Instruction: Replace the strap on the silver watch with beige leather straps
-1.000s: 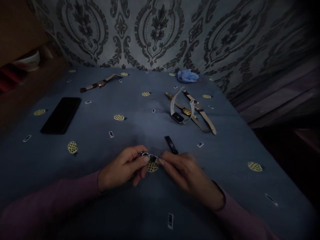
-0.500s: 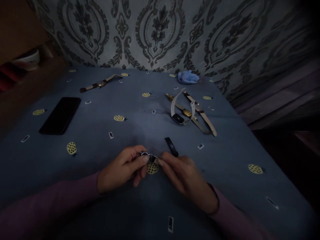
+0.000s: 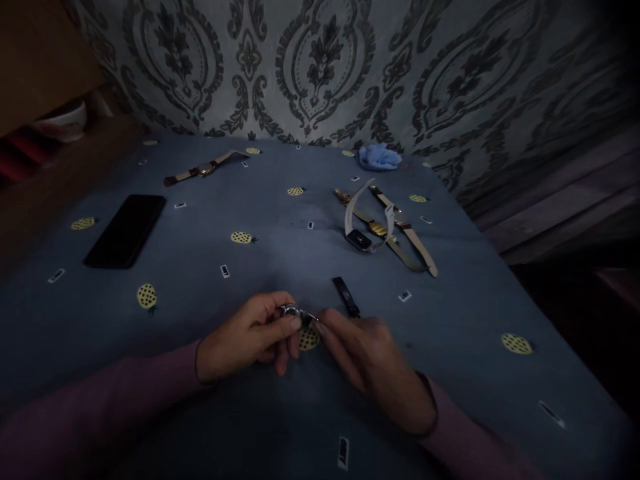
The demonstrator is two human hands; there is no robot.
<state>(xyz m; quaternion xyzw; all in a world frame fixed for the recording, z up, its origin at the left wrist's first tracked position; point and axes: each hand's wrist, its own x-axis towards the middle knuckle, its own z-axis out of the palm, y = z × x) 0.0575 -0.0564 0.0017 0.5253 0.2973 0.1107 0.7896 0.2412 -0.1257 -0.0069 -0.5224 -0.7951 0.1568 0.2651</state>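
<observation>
Pinched between the thumb and fingers of my left hand (image 3: pixel 255 333) is a small shiny silver wristwatch (image 3: pixel 291 310). Its band reaches to the right, where my right hand (image 3: pixel 367 353) grips the far end between thumb and forefinger. The watch is small and partly covered by my fingers, so its dial is hard to make out. Just beyond my right hand lies a short dark strap (image 3: pixel 346 297), apart from the fingers on the tablecloth.
A white-strapped smart band (image 3: pixel 358 240), a gold watch (image 3: pixel 377 229) and a pale-strapped watch (image 3: pixel 420 248) lie close together at right. A brown-strapped watch (image 3: pixel 205 169), a black phone (image 3: pixel 125 231) and a crumpled blue cloth (image 3: pixel 380 157) rest on the patterned tablecloth (image 3: pixel 280 280).
The watch and its band have tilted slightly between my hands, so the band now looks thinner. The whole view has shifted a little; both hands keep their grip.
</observation>
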